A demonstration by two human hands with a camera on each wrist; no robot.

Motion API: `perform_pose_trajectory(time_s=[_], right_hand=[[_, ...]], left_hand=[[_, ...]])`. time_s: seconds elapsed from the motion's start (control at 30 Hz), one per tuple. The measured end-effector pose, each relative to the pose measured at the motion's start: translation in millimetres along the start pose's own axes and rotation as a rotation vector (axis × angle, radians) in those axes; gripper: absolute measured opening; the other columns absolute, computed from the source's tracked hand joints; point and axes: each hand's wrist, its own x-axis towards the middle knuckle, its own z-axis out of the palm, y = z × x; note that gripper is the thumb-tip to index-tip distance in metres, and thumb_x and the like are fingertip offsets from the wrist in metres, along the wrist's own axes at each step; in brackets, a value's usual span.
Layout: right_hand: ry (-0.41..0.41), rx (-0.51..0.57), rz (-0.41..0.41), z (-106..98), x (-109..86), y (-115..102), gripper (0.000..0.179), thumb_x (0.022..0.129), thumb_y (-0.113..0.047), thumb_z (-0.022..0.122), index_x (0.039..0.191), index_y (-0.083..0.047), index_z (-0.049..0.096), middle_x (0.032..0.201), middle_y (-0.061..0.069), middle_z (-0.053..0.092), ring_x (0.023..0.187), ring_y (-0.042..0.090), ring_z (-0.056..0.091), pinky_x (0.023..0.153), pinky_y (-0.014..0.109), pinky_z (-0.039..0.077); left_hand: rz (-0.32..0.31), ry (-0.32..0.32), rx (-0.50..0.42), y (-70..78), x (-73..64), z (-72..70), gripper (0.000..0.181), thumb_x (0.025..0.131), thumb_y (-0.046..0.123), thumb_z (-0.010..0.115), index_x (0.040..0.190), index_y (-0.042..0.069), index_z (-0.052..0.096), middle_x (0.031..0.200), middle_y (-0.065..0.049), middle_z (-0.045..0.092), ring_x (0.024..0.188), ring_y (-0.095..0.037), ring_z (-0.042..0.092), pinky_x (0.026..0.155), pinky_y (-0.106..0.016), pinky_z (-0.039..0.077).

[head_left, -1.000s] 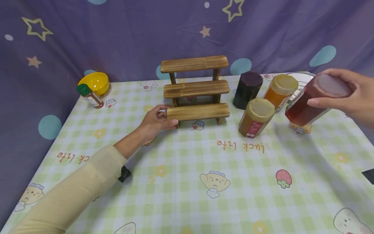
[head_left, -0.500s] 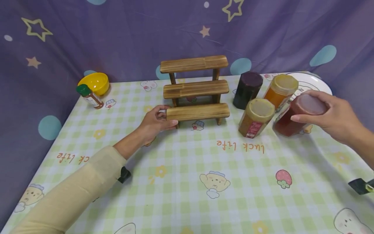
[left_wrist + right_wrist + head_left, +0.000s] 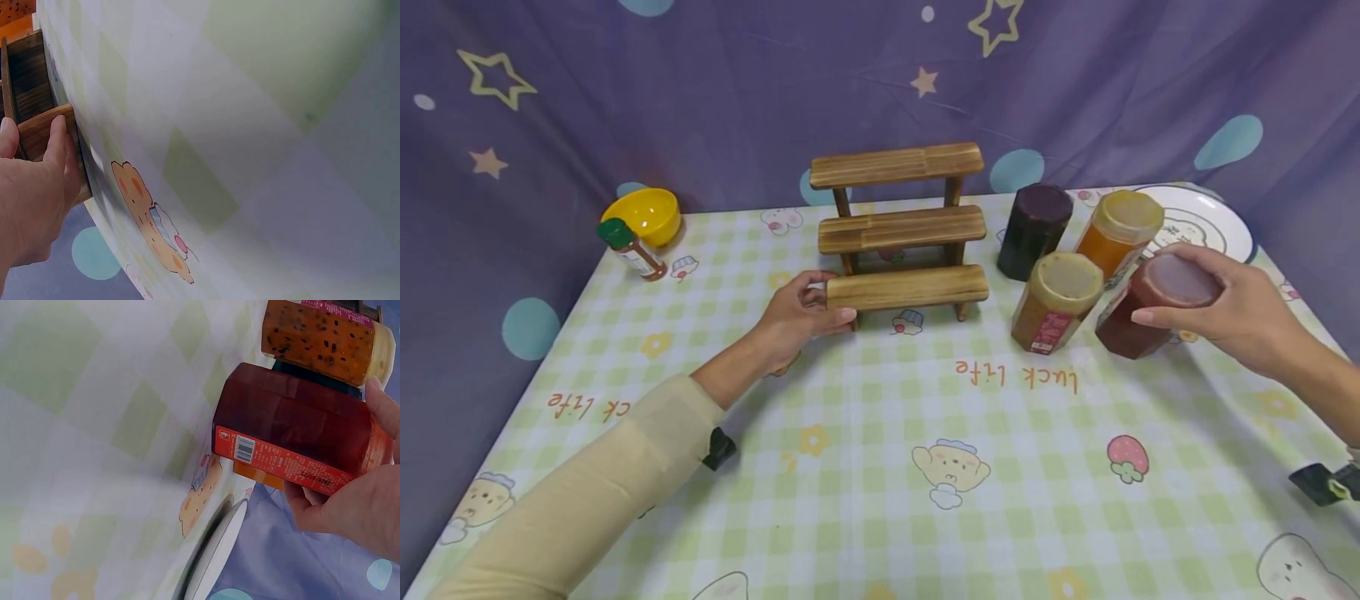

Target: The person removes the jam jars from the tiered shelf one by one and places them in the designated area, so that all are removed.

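Observation:
My left hand [image 3: 797, 315] grips the left end of the lowest step of a three-tier wooden display stand [image 3: 908, 287], thumb in front and fingers behind. The left wrist view shows the fingers against the stand's wooden end [image 3: 44, 128]. My right hand [image 3: 1240, 312] holds a dark red jar [image 3: 1138, 321] around its lid end, thumb on the near side. In the right wrist view this jar [image 3: 287, 419] has a red label with a barcode. Its base is at or close to the cloth; contact is unclear. Beside it stands a jar of seedy orange contents [image 3: 1051, 312].
A dark purple jar [image 3: 1033, 233] and an amber jar [image 3: 1116, 233] stand behind. A white plate [image 3: 1232, 229] lies at the back right. At the back left are a yellow bowl [image 3: 658, 218] and a green-capped bottle [image 3: 634, 250]. A purple curtain [image 3: 737, 100] hangs behind the table.
My right hand has brought the red jar left and down, from a raised, tilted position to beside the seedy orange jar, uncovering the plate. My left hand and the stand stay put.

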Motion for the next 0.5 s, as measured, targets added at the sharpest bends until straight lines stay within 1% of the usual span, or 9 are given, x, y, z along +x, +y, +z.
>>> perform_pose_trajectory(time_s=[0.23, 0.33, 0.43, 0.5], right_hand=[[0.006, -0.033, -0.008, 1.6, 0.4, -1.2, 0.082, 0.074, -0.038, 0.084, 0.142, -0.017, 0.043, 0.123, 0.023, 0.052, 0.093, 0.027, 0.046, 0.057, 0.007, 0.036], [0.013, -0.047, -0.018, 2.1, -0.7, -1.2, 0.084, 0.074, -0.037, 0.084, 0.144, -0.017, 0.042, 0.125, 0.025, 0.051, 0.096, 0.032, 0.047, 0.059, 0.009, 0.034], [0.016, -0.047, -0.037, 2.7, -2.2, -0.8, 0.086, 0.075, -0.034, 0.084, 0.146, -0.014, 0.039, 0.126, 0.027, 0.05, 0.098, 0.038, 0.047, 0.059, 0.009, 0.032], [0.022, -0.049, -0.051, 2.9, -3.3, -1.0, 0.086, 0.077, -0.032, 0.083, 0.147, -0.011, 0.037, 0.126, 0.028, 0.049, 0.097, 0.038, 0.047, 0.059, 0.007, 0.031]], left_hand=[[-0.008, 0.008, 0.002, -0.8, 1.0, -0.7, 0.064, 0.087, -0.003, 0.068, 0.141, 0.009, 0.037, 0.114, -0.011, 0.05, 0.097, -0.021, 0.059, 0.092, -0.039, 0.057], [-0.014, 0.011, 0.001, -1.3, 1.4, -0.8, 0.064, 0.087, -0.003, 0.068, 0.141, 0.009, 0.037, 0.115, -0.011, 0.05, 0.097, -0.022, 0.058, 0.092, -0.038, 0.057], [-0.018, 0.013, 0.0, -2.0, 2.0, -0.5, 0.064, 0.087, -0.003, 0.068, 0.141, 0.01, 0.037, 0.115, -0.011, 0.05, 0.097, -0.021, 0.058, 0.092, -0.038, 0.057], [-0.018, 0.015, -0.002, -2.1, 2.3, -0.4, 0.064, 0.087, -0.003, 0.069, 0.141, 0.01, 0.037, 0.115, -0.01, 0.05, 0.097, -0.021, 0.058, 0.091, -0.038, 0.057]])
